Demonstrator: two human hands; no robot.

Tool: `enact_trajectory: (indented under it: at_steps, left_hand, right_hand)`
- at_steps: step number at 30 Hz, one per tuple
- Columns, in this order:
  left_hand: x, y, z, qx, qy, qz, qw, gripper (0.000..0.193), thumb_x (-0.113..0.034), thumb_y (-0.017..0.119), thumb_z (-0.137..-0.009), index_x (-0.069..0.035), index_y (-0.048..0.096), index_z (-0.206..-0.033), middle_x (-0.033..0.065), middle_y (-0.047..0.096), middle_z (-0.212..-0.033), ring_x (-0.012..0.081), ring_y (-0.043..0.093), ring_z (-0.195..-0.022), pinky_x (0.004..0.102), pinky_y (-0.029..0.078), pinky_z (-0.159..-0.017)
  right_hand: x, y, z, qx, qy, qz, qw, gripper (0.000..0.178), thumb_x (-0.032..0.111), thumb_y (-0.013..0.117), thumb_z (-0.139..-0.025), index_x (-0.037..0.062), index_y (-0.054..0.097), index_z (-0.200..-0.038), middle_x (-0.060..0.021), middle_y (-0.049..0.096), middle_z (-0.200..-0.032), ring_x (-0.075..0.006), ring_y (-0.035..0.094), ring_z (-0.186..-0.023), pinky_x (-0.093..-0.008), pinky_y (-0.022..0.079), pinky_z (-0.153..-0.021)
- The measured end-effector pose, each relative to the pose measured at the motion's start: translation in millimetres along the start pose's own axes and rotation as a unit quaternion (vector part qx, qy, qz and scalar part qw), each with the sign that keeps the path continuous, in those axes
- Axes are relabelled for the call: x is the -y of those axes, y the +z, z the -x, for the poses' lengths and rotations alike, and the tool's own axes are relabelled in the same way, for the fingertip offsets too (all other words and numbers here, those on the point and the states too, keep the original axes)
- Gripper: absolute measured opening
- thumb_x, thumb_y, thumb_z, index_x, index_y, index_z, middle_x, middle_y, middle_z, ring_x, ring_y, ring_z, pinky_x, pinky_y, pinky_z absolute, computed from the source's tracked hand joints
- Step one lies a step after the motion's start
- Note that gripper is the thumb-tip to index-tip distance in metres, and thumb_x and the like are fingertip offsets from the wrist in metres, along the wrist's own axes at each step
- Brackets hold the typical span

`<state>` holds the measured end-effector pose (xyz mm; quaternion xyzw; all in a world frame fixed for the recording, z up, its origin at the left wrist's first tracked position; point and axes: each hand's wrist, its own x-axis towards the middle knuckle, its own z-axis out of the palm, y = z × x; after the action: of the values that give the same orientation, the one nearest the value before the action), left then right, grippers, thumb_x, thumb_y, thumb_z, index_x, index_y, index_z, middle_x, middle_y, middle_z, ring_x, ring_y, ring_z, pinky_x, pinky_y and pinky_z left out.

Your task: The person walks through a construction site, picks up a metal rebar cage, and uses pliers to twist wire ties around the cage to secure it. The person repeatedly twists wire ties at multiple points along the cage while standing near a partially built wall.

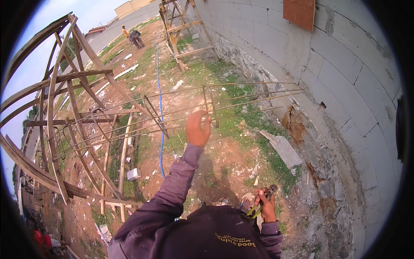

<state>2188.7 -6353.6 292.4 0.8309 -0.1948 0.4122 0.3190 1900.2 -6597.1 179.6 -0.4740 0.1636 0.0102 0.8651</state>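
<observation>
Rods [233,104] dull metal; scaffold [86,74] rough, matt wood; wall [340,77] matt masonry; sleeve [172,192] matt cloth.

Grey block wall [366,90]; grassy dirt [233,162]; pale sky [49,13].

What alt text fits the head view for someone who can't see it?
A person's left hand at a long steel-bar cage, beside a stirrup; right hand holding pincers with yellow-green handles. A grey block wall stands at right, a wooden frame at left.

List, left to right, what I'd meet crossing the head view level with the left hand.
Wooden scaffold → blue hose → left hand → broken grey slab → grey block wall.
</observation>
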Motion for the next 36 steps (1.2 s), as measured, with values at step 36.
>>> enact_trajectory:
  at_steps: [36]
  left_hand:
    - [15.2,28.5,71.0,0.133,0.015,-0.039,0.990,0.034,-0.015,0.066,-0.084,-0.001,0.064,-0.114,0.0156,0.063,-0.117,0.0349,0.058,-0.115,0.0504,0.033,-0.116]
  right_hand:
    - [79.2,169.6,-247.2,0.276,-0.064,0.167,0.944,0.026,0.024,0.062,-0.096,-0.0010,0.066,-0.100,-0.0096,0.067,-0.106,-0.0100,0.052,-0.058,-0.0253,0.042,-0.053]
